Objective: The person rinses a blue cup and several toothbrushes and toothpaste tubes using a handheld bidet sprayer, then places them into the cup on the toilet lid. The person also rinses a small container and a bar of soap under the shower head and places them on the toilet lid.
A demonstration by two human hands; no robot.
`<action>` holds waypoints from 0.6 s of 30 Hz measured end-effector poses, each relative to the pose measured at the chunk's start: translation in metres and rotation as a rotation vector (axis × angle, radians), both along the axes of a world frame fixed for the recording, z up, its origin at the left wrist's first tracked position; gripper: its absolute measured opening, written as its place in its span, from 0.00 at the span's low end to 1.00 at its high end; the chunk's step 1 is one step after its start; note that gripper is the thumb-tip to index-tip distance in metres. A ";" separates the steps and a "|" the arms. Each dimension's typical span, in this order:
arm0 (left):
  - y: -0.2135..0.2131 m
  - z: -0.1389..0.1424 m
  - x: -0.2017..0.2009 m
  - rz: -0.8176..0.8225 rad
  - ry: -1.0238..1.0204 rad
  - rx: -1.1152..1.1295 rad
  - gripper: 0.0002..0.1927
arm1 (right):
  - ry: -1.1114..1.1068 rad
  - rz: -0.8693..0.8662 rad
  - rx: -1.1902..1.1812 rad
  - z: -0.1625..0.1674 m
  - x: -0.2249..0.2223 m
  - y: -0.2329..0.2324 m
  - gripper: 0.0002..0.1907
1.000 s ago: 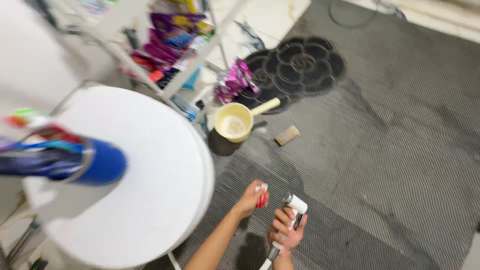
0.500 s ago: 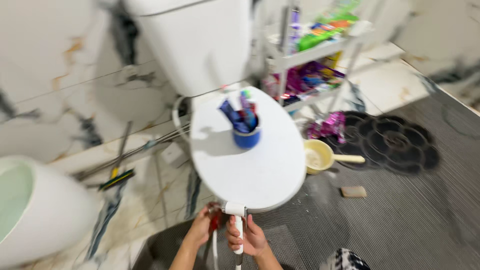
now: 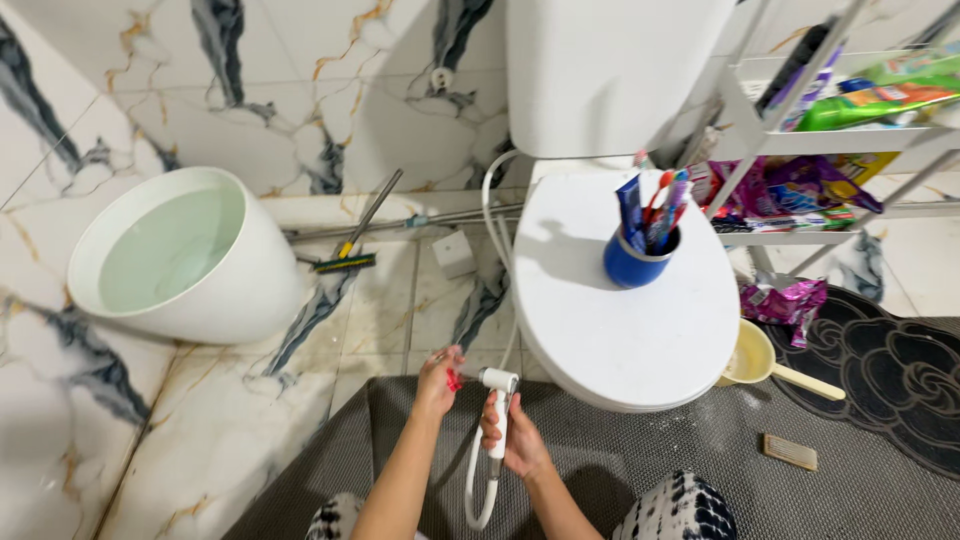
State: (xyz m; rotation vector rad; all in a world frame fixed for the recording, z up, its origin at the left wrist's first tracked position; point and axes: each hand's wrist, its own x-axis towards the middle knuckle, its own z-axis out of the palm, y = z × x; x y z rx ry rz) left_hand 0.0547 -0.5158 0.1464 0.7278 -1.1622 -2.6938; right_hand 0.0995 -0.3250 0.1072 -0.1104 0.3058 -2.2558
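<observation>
My right hand (image 3: 516, 442) grips the white handle of a hand-held bidet sprayer (image 3: 497, 400), whose white hose (image 3: 478, 490) loops down below it. My left hand (image 3: 438, 378) is just left of the sprayer head, pinching a small red object (image 3: 453, 380) against the nozzle. Both hands hover over the grey mat (image 3: 620, 470), right in front of the closed white toilet lid (image 3: 620, 300). A blue cup (image 3: 636, 262) full of toothbrushes and tubes stands on the lid.
A large white bucket of water (image 3: 185, 260) sits at the left on marble tiles. A squeegee (image 3: 350, 250) leans by the wall. A white rack (image 3: 820, 140) with bottles and packets stands right. A yellow scoop (image 3: 760, 360), a small brush (image 3: 790, 452) and a black flower-shaped mat (image 3: 890, 370) lie nearby.
The view swung from the mat toward the wall, then settled; the bucket came fully into sight. My hands stay together on the sprayer, now left of the toilet's front.
</observation>
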 end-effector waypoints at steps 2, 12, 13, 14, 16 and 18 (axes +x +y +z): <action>-0.003 0.001 0.003 -0.018 -0.015 0.010 0.10 | 0.011 0.007 0.018 0.002 0.000 -0.003 0.27; 0.004 0.018 -0.008 -0.016 -0.249 -0.003 0.08 | 0.030 -0.002 0.067 0.008 -0.004 -0.015 0.27; 0.004 0.018 -0.010 -0.003 -0.223 0.009 0.08 | 0.037 -0.003 0.060 0.007 -0.004 -0.014 0.27; 0.005 0.018 -0.011 0.015 -0.186 0.022 0.09 | 0.031 -0.003 0.067 0.006 -0.003 -0.014 0.27; 0.006 0.015 -0.014 0.048 -0.076 0.055 0.09 | 0.015 -0.008 0.083 0.005 0.000 -0.013 0.26; 0.006 0.013 -0.015 0.051 -0.044 0.045 0.09 | 0.007 -0.022 0.102 0.004 0.002 -0.012 0.26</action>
